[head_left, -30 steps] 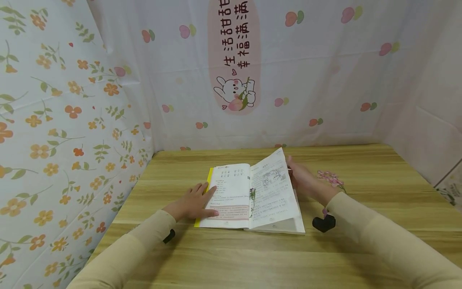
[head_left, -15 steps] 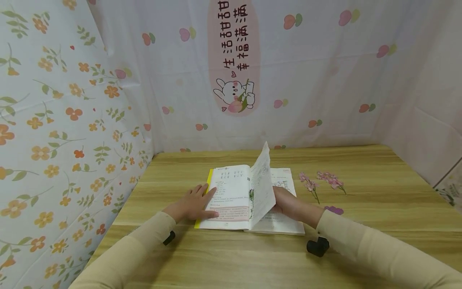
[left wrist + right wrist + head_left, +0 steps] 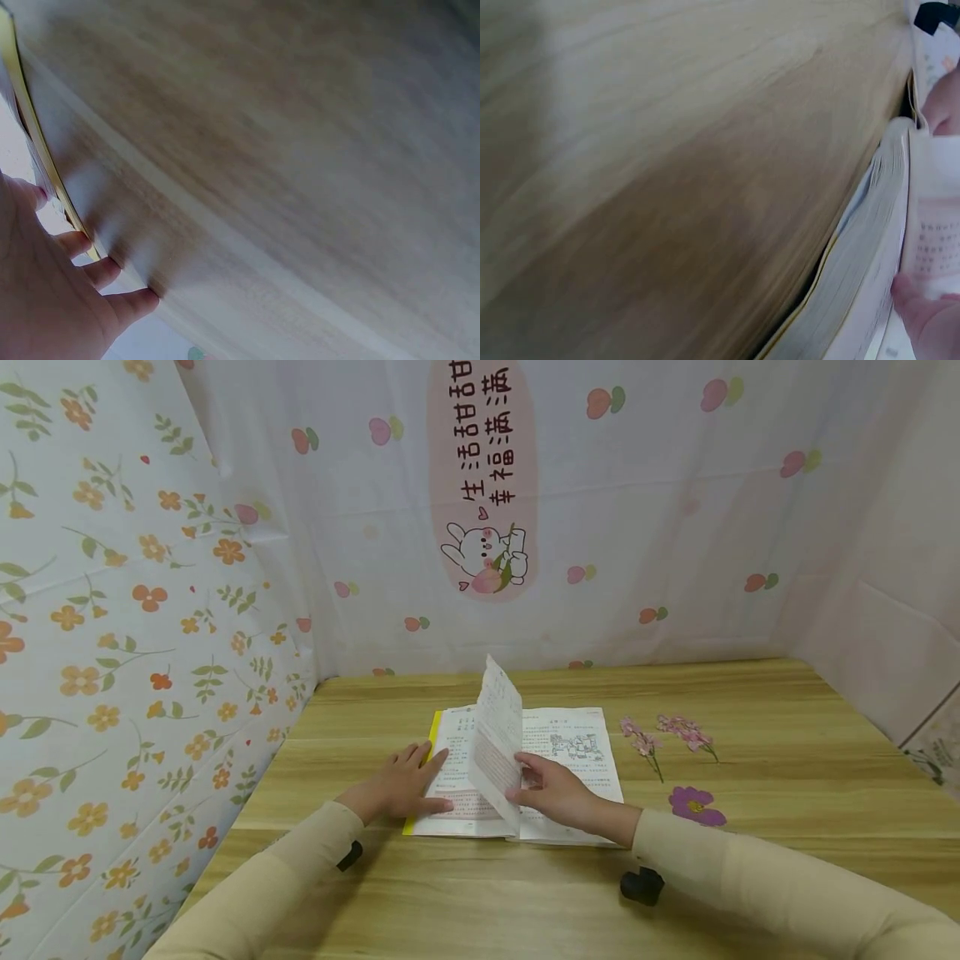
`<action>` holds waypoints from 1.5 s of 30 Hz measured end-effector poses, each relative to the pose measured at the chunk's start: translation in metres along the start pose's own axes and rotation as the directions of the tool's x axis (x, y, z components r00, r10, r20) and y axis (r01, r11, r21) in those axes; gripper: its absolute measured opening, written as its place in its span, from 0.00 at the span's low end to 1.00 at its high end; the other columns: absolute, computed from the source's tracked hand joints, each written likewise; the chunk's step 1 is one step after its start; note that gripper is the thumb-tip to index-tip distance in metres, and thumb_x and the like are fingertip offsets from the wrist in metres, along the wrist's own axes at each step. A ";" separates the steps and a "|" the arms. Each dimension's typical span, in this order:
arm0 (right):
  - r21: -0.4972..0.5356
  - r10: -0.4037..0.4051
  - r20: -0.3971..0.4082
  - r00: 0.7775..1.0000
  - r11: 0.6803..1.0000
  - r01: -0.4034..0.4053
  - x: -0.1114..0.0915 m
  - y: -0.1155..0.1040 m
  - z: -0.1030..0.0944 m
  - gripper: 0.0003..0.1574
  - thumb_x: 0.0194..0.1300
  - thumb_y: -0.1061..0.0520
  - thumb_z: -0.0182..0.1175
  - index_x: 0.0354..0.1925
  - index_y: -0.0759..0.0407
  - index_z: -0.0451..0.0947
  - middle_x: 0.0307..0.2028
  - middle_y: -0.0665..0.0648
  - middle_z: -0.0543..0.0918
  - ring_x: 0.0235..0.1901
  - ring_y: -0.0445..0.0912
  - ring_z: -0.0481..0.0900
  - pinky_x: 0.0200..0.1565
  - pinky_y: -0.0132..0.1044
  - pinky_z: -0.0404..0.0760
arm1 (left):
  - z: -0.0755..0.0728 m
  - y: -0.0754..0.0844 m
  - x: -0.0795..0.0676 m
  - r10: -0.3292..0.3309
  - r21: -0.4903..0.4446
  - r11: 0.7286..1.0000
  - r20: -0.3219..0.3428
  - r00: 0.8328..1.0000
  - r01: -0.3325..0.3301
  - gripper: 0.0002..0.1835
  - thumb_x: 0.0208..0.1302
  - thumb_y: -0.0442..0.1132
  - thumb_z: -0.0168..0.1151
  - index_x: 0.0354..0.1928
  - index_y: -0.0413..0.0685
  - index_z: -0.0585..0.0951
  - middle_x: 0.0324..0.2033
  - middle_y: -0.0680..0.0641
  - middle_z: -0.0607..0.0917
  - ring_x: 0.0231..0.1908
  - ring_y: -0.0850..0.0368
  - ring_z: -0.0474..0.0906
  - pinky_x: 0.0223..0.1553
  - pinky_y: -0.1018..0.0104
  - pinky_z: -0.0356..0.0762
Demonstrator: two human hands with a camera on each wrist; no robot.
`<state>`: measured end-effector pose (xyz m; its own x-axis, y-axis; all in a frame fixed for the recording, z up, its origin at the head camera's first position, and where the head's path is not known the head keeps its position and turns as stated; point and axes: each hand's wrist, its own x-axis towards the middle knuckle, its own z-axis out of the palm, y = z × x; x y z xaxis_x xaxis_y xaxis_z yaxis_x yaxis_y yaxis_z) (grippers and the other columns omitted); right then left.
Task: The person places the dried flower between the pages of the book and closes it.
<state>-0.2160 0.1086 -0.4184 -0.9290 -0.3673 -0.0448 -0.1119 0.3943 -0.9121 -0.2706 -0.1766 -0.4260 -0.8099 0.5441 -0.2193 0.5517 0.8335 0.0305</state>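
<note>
- The right hand is holding its thumb and fingers apart, their tips touching a raised page.
- That page is standing up from the middle of the open book, leaning toward the left half.
- The left hand is spreading its fingers wide over the book's left side, thumb and first finger resting on the paper, the others reaching past the yellow cover to the wooden table.
- The book is lying open between the table's left and right edges, nearer the left edge, a little in from the back edge.
- Cream sleeves are covering both arms, and a small black object is showing beneath the right wrist.
- Two pink flower sprigs are lying side by side between the book and the table's back right corner.
- A purple flower with a yellow centre is lying nearer the front than the sprigs, just beyond the right sleeve.
- A white cloth printed with a rabbit, writing and fruit shapes is hanging behind the table's back edge.
- A flowered cloth is hanging along the left edge.
</note>
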 end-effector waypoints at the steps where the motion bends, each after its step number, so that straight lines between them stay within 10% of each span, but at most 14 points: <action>1: -0.023 -0.006 -0.004 1.000 1.000 0.006 0.001 -0.001 0.002 0.46 0.64 0.54 0.67 0.71 0.68 0.58 0.65 0.67 0.68 0.64 0.59 0.68 0.58 0.48 0.71 | 0.000 0.000 0.000 0.000 0.004 1.000 0.001 1.000 0.000 0.52 0.61 0.75 0.46 0.77 0.49 0.52 0.72 0.34 0.52 0.70 0.35 0.49 0.64 0.38 0.53; 9: -0.257 -0.117 0.038 0.992 0.959 0.123 0.000 -0.005 0.013 0.47 0.62 0.56 0.67 0.71 0.69 0.56 0.73 0.67 0.51 0.72 0.56 0.47 0.67 0.48 0.55 | 0.004 -0.002 0.001 0.021 0.045 0.999 -0.010 1.000 -0.020 0.45 0.65 0.65 0.55 0.73 0.41 0.60 0.72 0.33 0.53 0.70 0.33 0.50 0.62 0.36 0.56; 23: -0.593 -0.184 0.221 0.958 0.755 0.281 -0.001 -0.001 0.010 0.45 0.69 0.41 0.57 0.73 0.62 0.56 0.74 0.67 0.47 0.73 0.58 0.44 0.68 0.51 0.51 | -0.010 -0.021 -0.005 0.096 -0.171 0.980 -0.015 0.995 -0.097 0.47 0.60 0.56 0.63 0.74 0.41 0.58 0.71 0.32 0.55 0.70 0.33 0.50 0.66 0.42 0.53; 34: -0.679 -0.263 0.356 0.897 0.586 0.442 0.006 0.001 0.009 0.44 0.71 0.40 0.54 0.72 0.67 0.57 0.72 0.69 0.52 0.72 0.60 0.46 0.68 0.50 0.51 | -0.014 -0.022 -0.009 0.033 -0.290 0.957 0.044 0.998 -0.018 0.40 0.64 0.48 0.58 0.76 0.50 0.55 0.72 0.37 0.54 0.71 0.40 0.50 0.65 0.44 0.55; 45: -0.719 -0.254 0.438 0.862 0.476 0.506 0.012 0.002 0.010 0.40 0.73 0.38 0.49 0.72 0.59 0.60 0.72 0.68 0.54 0.72 0.60 0.47 0.69 0.49 0.52 | -0.015 -0.013 -0.004 -0.009 -0.273 0.962 -0.099 0.995 -0.019 0.32 0.71 0.46 0.50 0.74 0.44 0.59 0.71 0.36 0.58 0.70 0.40 0.53 0.66 0.46 0.54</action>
<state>-0.2243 0.0966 -0.4244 -0.6184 -0.7857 0.0147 -0.7767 0.6082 -0.1640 -0.2776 -0.1880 -0.4108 -0.8305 0.5436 -0.1216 0.4913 0.8177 0.3000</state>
